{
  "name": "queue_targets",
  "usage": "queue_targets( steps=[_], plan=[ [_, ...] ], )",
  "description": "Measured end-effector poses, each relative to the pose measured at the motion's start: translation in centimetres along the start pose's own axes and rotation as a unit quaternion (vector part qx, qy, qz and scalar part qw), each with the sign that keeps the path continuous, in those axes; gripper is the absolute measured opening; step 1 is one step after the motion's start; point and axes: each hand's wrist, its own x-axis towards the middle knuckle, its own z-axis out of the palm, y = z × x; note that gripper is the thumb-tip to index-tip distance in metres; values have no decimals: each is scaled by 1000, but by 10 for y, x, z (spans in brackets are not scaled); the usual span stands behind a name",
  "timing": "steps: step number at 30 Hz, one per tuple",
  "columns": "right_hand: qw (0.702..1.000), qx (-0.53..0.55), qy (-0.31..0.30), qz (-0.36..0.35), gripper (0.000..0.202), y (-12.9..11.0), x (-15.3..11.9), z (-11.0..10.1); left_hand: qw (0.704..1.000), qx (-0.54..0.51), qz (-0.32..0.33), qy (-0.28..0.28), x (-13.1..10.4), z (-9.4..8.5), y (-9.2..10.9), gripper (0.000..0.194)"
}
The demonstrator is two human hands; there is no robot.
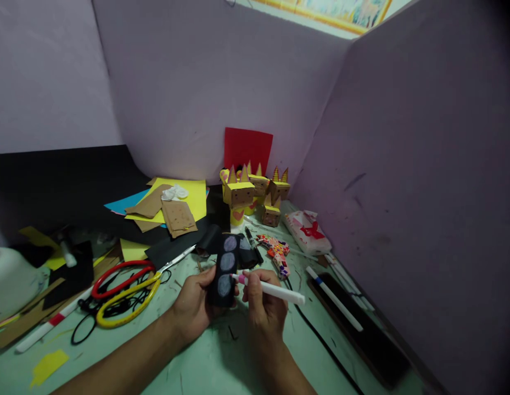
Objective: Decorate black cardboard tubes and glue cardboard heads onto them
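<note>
A black tube-like piece [224, 262] with three pale round patches down its face is held upright by my left hand [195, 307], thumb along its left edge. In my right hand [263, 307] is a white marker [277, 289] with a pink band, pinched between thumb and fingers. Its tip points left and meets or nearly meets the lowest patch. Just behind the tube lie other black rolled pieces [208, 240] and a black marker [253, 245].
Red-and-yellow scissors [127, 293] lie at left by black cord. Small cardboard box figures [240, 195] with cones stand at back, before red paper [248, 148]. A patterned glue gun [275, 249], tissue pack [308, 232] and dark tray [362, 334] are at right.
</note>
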Motion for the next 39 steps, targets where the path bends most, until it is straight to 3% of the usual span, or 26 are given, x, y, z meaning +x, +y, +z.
queue_targets(
  steps=[5, 12, 25, 36, 39],
  plan=[
    [1000, -22, 14, -8, 28, 3, 2, -2, 1000, -16, -9, 0, -1, 0, 1, 15],
    [994, -78, -23, -78, 25, 11, 7, -10, 1000, -5, -13, 21, -4, 4, 3, 18],
    [999, -42, -11, -10, 32, 7, 0, -4, 1000, -11, -12, 17, -4, 3, 4, 19],
    [997, -60, -21, -47, 30, 9, 3, -10, 1000, 5, -16, 13, -4, 4, 4, 22],
    [998, -45, -26, -22, 31, 8, 2, -9, 1000, 4, -15, 6, -4, 5, 5, 24]
  ],
)
